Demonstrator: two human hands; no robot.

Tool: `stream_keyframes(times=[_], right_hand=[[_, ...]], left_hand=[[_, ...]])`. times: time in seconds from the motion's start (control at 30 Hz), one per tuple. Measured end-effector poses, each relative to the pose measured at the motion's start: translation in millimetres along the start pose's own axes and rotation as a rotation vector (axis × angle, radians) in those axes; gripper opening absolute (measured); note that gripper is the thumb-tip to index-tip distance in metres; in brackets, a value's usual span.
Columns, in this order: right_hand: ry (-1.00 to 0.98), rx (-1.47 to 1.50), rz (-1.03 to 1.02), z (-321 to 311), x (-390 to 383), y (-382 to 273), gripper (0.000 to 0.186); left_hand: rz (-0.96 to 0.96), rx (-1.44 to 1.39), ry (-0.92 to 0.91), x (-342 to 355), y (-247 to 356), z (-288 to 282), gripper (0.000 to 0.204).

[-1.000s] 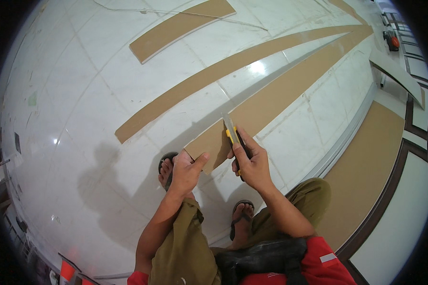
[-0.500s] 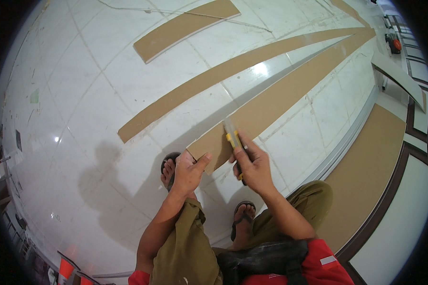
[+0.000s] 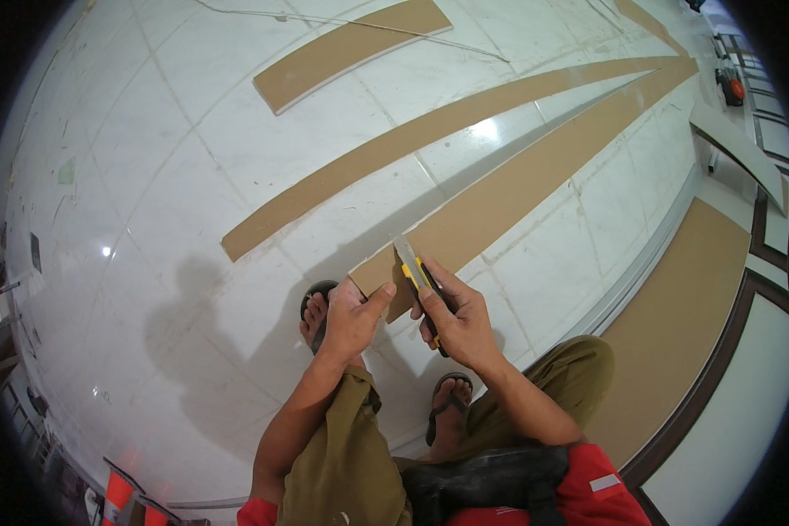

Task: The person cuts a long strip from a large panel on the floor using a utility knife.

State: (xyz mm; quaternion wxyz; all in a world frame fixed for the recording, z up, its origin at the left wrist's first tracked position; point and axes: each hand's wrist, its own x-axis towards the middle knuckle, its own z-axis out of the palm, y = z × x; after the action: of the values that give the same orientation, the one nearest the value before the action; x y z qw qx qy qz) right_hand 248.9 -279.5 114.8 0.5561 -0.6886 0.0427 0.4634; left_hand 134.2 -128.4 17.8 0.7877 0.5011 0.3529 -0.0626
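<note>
Left hand [image 3: 349,323] pinching near end of long brown board [image 3: 491,208], thumb on top, other fingers mostly hidden; right hand [image 3: 465,328] fingers curled round yellow-black knife [image 3: 415,273], blade out over board near left thumb, cannot tell if touching
Board stretches toward upper right, near end looks raised off floor [image 3: 184,351]
Risks: blade slip could cut left thumb, both sit close; poorly supported board could flex, edge go crooked; dropped knife could hit bare toes of sandalled left foot [image 3: 312,319]
</note>
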Motion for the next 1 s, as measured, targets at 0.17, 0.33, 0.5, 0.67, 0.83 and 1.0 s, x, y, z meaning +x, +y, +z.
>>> stream_keyframes(times=[0.17, 0.33, 0.5, 0.67, 0.83, 1.0], right_hand=[[0.099, -0.002, 0.02, 2.2, 3.1, 2.3, 0.053], [0.143, 0.027, 0.013, 0.7, 7.7, -0.6, 0.053], [0.036, -0.032, 0.019, 0.8, 5.0, -0.4, 0.054], [0.053, 0.0, 0.024, 8.1, -0.2, 1.1, 0.053], [0.06, 0.039, 0.011, 7.1, 0.0, 1.7, 0.053], [0.082, 0.022, 0.016, 3.6, 3.7, 0.7, 0.053]], left_hand=[[0.044, -0.025, 0.019, 0.7, -4.5, 1.1, 0.044], [0.051, -0.027, 0.036, -1.8, -0.2, 2.6, 0.044], [0.045, 0.045, 0.028, -0.5, 0.5, -0.9, 0.044], [0.06, -0.031, 0.017, -1.9, 1.1, 2.1, 0.043], [0.076, -0.027, 0.012, -1.3, 3.6, 1.5, 0.043], [0.06, 0.008, -0.002, -2.1, 10.6, 1.7, 0.041]])
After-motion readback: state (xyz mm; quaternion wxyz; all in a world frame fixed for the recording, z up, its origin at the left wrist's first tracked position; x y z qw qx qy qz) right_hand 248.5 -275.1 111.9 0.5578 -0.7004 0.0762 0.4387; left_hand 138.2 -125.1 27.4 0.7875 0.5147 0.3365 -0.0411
